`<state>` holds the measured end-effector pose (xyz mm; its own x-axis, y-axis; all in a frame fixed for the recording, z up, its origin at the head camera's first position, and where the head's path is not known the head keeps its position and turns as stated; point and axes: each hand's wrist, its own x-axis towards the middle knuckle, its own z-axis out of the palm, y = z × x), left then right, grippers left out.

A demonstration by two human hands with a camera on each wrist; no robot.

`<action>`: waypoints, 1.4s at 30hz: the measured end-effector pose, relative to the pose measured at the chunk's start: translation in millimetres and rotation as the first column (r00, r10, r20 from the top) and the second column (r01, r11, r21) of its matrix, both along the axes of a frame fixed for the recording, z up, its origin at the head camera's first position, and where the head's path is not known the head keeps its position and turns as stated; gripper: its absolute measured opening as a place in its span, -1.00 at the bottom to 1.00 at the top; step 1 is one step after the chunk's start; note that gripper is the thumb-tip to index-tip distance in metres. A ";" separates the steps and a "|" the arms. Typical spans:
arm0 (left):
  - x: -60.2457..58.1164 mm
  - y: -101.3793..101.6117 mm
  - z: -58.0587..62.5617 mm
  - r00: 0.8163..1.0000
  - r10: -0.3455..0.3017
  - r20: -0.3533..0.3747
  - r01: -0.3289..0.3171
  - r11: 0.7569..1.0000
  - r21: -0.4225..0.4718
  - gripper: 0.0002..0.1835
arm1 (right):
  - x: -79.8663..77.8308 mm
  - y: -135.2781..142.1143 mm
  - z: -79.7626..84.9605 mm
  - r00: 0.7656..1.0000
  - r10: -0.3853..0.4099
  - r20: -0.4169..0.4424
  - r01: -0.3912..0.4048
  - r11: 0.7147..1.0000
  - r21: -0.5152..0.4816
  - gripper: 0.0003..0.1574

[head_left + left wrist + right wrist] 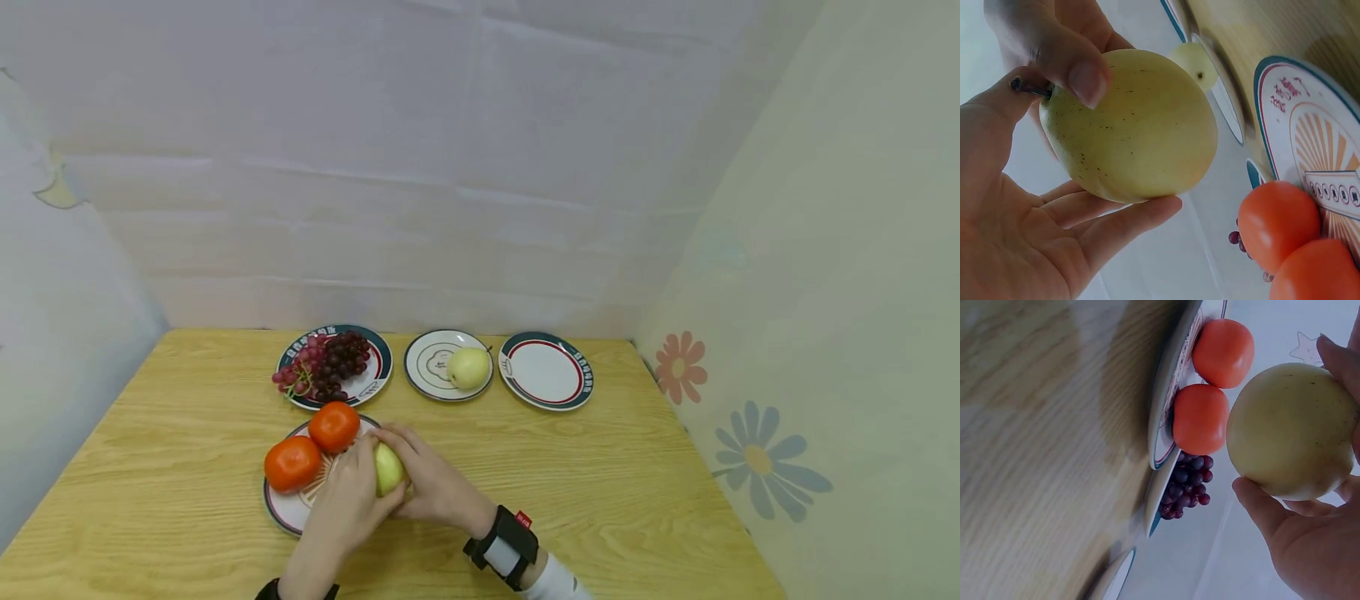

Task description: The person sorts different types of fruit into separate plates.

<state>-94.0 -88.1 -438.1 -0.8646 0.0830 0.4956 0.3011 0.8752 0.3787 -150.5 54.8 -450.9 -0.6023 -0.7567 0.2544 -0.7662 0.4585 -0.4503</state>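
A yellow-green pear (388, 469) is between my two hands, over the right side of the near plate (282, 510). My left hand (348, 500) grips it from the left. From the other side my right hand (431, 483) holds it too. In the left wrist view, the dark stem (1030, 87) points left beside the left thumb, and the right thumb (1088, 82) presses on the speckled skin. Fingers of the right hand support the pear (1294, 431) from below in the right wrist view. Two orange-red, slightly squarish fruits (292, 463) rest on the near plate.
Behind the near plate, a plate (381, 358) bears red and dark grapes (341, 362). A smaller plate (427, 379) in the middle carries another pear (468, 368). To its right stands a bare plate (543, 371). White cloth (450, 208) hangs along the table's back edge.
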 end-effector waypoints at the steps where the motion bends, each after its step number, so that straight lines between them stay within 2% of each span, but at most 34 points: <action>1: 0.0 1.0 -1.1 1.000 0.003 -0.008 -0.003 1.000 -0.002 -0.28 | 0.1 -0.4 -0.8 1.000 -0.006 -0.001 0.006 1.000 -0.006 0.23; 6: -0.6 1.1 -2.7 1.000 0.016 0.014 -0.016 1.000 -0.006 -0.26 | -5.7 -0.2 -4.0 0.999 -0.042 0.002 0.042 0.999 -0.024 0.14; 9: -1.5 -1.7 -1.0 0.998 0.031 0.053 -0.029 0.999 -0.034 -0.31 | -19.4 2.9 -7.3 0.994 -0.112 -0.015 0.112 0.993 -0.026 0.11; 11: -1.5 -5.0 -0.2 0.996 0.048 0.078 -0.044 0.997 -0.057 -0.34 | -34.7 6.8 -11.0 0.983 -0.181 -0.043 0.180 0.983 -0.026 0.10; 15: -0.2 -12.9 -0.5 0.991 0.077 0.114 -0.067 0.994 -0.087 -0.37 | -71.3 16.9 -20.1 0.928 -0.341 -0.150 0.344 0.939 -0.004 0.09; 18: 1.7 -19.2 -4.0 0.989 0.092 0.113 -0.080 0.991 -0.103 -0.38 | -95.4 22.2 -24.1 0.881 -0.411 -0.235 0.428 0.903 0.023 0.06; 25: 5.5 -30.5 -13.3 0.987 0.134 0.084 -0.125 0.987 -0.102 -0.43 | -133.6 21.5 -28.3 0.834 -0.423 -0.354 0.484 0.869 0.100 0.05; 29: 4.4 -37.0 -19.0 0.986 0.157 0.059 -0.150 0.983 -0.107 -0.45 | -146.9 19.5 -34.0 0.807 -0.436 -0.397 0.527 0.836 0.153 0.05; 33: 0.6 -47.1 -27.1 0.981 0.191 0.036 -0.186 0.976 -0.112 -0.45 | -154.4 17.0 -39.9 0.791 -0.449 -0.414 0.562 0.802 0.203 0.10; 38: -5.1 -60.0 -35.6 0.967 0.235 0.101 -0.223 0.968 -0.117 -0.40 | -158.7 13.7 -42.5 0.782 -0.448 -0.433 0.583 0.770 0.257 0.15; 42: -8.1 -68.0 -40.0 0.957 0.247 0.154 -0.229 0.966 -0.122 -0.35 | -161.2 12.6 -41.3 0.797 -0.459 -0.392 0.577 0.771 0.270 0.18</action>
<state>-102.1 -156.1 -478.1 -0.9349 -0.0926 0.3427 0.0198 0.9503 0.3107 -311.7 67.4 -492.3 -0.8711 -0.4194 0.2554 -0.4269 0.9039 0.0282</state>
